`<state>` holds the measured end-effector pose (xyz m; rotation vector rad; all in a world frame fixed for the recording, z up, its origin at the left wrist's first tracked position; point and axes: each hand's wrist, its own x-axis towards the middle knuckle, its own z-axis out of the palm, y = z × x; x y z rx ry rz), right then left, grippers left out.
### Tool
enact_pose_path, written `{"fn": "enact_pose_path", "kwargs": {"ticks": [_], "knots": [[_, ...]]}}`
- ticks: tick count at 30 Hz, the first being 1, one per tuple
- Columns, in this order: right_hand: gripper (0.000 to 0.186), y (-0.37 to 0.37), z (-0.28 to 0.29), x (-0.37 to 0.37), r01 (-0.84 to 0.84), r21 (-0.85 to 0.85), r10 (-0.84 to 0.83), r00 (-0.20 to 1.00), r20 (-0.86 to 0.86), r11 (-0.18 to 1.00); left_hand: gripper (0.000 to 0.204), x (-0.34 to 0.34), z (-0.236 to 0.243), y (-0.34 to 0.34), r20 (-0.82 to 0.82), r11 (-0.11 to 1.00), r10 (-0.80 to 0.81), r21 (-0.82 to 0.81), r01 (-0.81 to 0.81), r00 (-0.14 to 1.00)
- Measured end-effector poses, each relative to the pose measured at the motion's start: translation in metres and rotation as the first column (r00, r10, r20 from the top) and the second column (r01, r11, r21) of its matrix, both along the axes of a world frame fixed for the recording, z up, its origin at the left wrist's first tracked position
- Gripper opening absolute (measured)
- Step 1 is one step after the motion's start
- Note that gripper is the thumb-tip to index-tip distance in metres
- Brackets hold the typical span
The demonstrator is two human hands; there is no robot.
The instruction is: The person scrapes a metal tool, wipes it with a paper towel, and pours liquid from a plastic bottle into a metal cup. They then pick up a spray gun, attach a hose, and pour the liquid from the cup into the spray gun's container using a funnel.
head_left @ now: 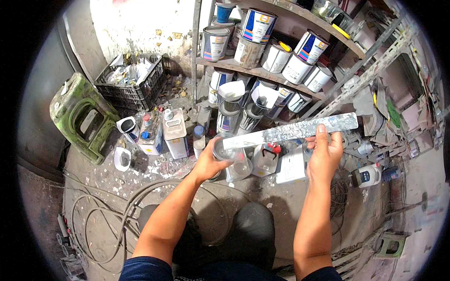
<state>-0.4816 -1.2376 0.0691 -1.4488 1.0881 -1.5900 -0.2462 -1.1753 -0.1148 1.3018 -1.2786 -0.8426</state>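
My left hand (208, 164) is wrapped round a small clear plastic cup (220, 152), held up above the floor. Between the thumb and fingers of my right hand (324, 152) is a long flat mixing stick (290, 131), blotched with grey and white paint. The stick is nearly level, and its cleaner white end overlaps the cup's rim; I cannot tell whether the two touch. Whatever the cup contains does not show clearly. Beneath my hands stand a translucent container (239, 169), a can with a red cap (265, 161) and a white box-shaped container (291, 166).
Paint cans (259, 25) crowd a metal shelf (262, 71) ahead. Rectangular tins (175, 133) stand on the floor to the left, near a green plastic stool (79, 117) and a black crate (136, 91). A hose (126, 218) coils by my knees. A white jug (367, 176) is at right.
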Motion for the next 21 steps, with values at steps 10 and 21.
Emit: {"fn": "enact_pose_path", "kwargs": {"ticks": [10,21], "knots": [[0.017,-0.001,-0.007,0.003,-0.095,-0.019,0.094,0.992,-0.079,0.995,0.081,-0.003,0.0,0.003,-0.041,0.999,-0.016,0.046,0.017,0.999],[0.018,0.011,0.021,0.028,-0.735,-0.016,0.572,0.541,-0.616,0.678,0.084,-0.005,0.006,0.013,0.031,0.969,-0.234,0.085,0.23,0.972]]}}
